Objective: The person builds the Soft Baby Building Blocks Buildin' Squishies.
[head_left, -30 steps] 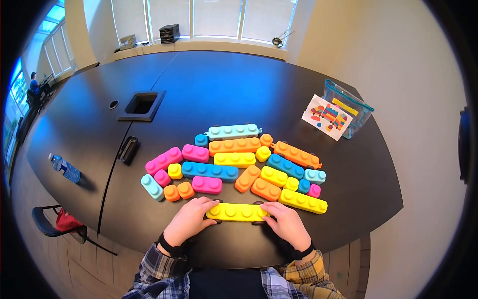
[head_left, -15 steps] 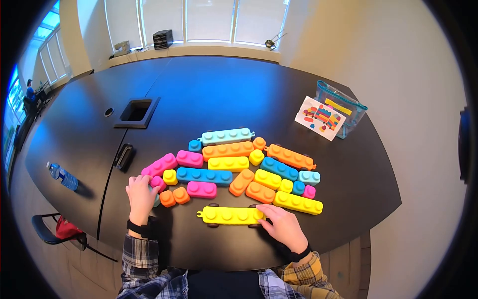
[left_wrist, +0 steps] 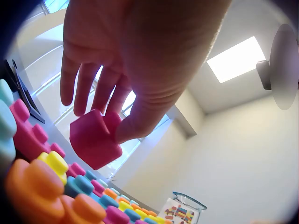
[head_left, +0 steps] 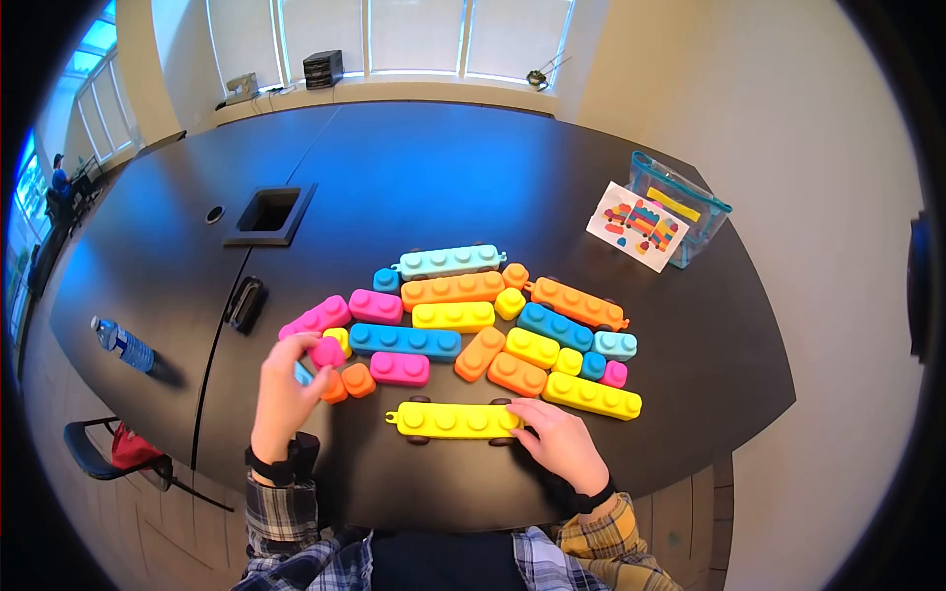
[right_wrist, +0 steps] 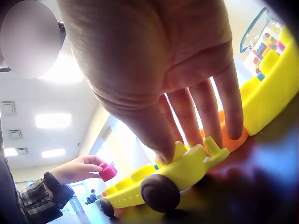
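Note:
My left hand (head_left: 286, 389) pinches a small pink one-stud block (left_wrist: 96, 139) between thumb and fingers; the left wrist view shows it lifted above the other blocks. A light blue block (head_left: 304, 374) lies partly hidden behind that hand. My right hand (head_left: 560, 445) holds the right end of a yellow wheeled base (head_left: 455, 421), thumb and fingers at its last stud. The base stands on dark wheels (right_wrist: 160, 192) at the near side of the table, with a hook at its left end. Two orange one-stud blocks (head_left: 359, 380) sit just right of my left hand.
Many coloured blocks lie beyond the base, among them a long blue one (head_left: 405, 342). Orange (head_left: 576, 302) and light blue (head_left: 449, 261) wheeled bases stand farther back. A picture card (head_left: 638, 227) leans on a clear bag (head_left: 680, 202) at right. A water bottle (head_left: 123, 345) stands left.
My left hand has let go of the yellow base's left end, reached left to the blocks and picked up the pink one. The right hand has stayed on the base.

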The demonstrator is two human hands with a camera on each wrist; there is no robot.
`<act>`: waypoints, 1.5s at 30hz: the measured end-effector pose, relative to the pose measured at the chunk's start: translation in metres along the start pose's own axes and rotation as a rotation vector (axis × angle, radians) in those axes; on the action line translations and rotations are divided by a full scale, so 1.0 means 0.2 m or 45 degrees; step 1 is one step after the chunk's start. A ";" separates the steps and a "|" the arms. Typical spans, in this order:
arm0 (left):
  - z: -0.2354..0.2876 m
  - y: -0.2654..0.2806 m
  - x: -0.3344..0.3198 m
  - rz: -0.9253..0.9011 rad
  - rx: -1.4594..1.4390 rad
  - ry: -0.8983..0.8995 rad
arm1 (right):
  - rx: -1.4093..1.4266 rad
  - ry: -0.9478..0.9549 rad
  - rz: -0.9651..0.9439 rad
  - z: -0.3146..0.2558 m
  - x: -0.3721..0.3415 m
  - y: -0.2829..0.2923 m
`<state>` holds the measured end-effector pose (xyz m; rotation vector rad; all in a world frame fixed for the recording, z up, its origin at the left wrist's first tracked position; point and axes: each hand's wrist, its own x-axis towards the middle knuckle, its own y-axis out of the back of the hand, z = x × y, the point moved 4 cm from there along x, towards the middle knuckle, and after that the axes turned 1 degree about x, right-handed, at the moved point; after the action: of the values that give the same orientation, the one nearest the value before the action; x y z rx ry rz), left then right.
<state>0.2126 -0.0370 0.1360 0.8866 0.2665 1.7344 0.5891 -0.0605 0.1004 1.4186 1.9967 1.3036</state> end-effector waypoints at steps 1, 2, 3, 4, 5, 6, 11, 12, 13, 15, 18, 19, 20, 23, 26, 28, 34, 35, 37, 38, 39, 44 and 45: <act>0.05 -0.02 -0.02 -0.036 0.116 -0.110 | 0.001 0.006 -0.001 0.00 0.00 0.00; 0.07 -0.07 -0.04 -0.109 0.054 -0.085 | 0.003 0.011 -0.009 -0.01 0.00 0.01; 0.11 -0.12 -0.06 -0.214 -0.049 -0.099 | -0.001 0.021 0.011 -0.02 0.00 0.01; 0.15 -0.16 -0.08 -0.318 -0.152 -0.115 | -0.007 0.031 0.033 -0.02 0.01 0.02; 0.19 -0.19 -0.09 -0.404 -0.185 -0.139 | -0.006 0.035 0.029 -0.01 0.01 0.02; 0.22 -0.21 -0.09 -0.491 -0.219 -0.166 | -0.010 0.041 0.024 -0.01 0.01 0.01; 0.23 -0.26 -0.11 -0.598 -0.190 -0.187 | -0.008 0.033 0.000 0.00 0.01 0.02; 0.23 -0.26 -0.12 -0.629 -0.226 -0.187 | -0.005 0.029 -0.007 0.00 0.01 0.01; 0.24 -0.26 -0.12 -0.659 -0.260 -0.187 | -0.001 0.027 -0.012 0.00 0.01 0.01; 0.22 -0.29 -0.15 -0.711 -0.244 -0.176 | 0.011 0.025 -0.017 -0.01 0.01 0.00; 0.20 -0.33 -0.17 -0.810 -0.178 -0.113 | 0.016 0.031 -0.011 -0.01 0.02 -0.01; 0.18 -0.34 -0.18 -0.819 -0.224 -0.092 | 0.008 0.038 0.001 -0.01 0.02 -0.01; 0.17 -0.35 -0.19 -0.832 -0.270 -0.073 | 0.008 0.034 0.003 -0.01 0.02 -0.01; 0.16 -0.36 -0.20 -0.870 -0.285 -0.029 | 0.022 0.026 0.010 -0.01 0.02 0.00; 0.15 -0.37 -0.20 -0.857 -0.271 -0.038 | 0.047 0.003 0.004 -0.02 0.01 0.01; 0.16 -0.38 -0.21 -0.841 -0.278 -0.027 | 0.048 0.013 0.012 -0.01 0.01 0.00; 0.26 -0.35 -0.21 -0.732 -0.218 -0.112 | 0.042 0.018 -0.020 -0.01 0.02 0.02; 0.28 -0.34 -0.21 -0.656 -0.190 -0.218 | 0.043 0.022 -0.021 -0.01 0.02 0.02; 0.28 -0.34 -0.22 -0.641 -0.149 -0.240 | 0.043 0.014 -0.015 -0.01 0.02 0.03; 0.28 -0.35 -0.22 -0.629 -0.110 -0.263 | 0.044 0.015 -0.017 -0.02 0.02 0.03; 0.28 -0.35 -0.23 -0.628 -0.110 -0.261 | 0.058 0.020 -0.012 -0.02 0.01 0.03; 0.23 -0.37 -0.23 -0.602 -0.089 -0.167 | 0.083 0.039 -0.013 -0.01 0.01 0.02; 0.22 -0.37 -0.24 -0.601 -0.087 -0.162 | 0.082 0.027 -0.025 -0.01 0.01 0.02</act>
<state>0.3022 -0.0636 0.1034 0.8043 0.3028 1.2396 0.5892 -0.0593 0.1044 1.4160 2.0788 1.2613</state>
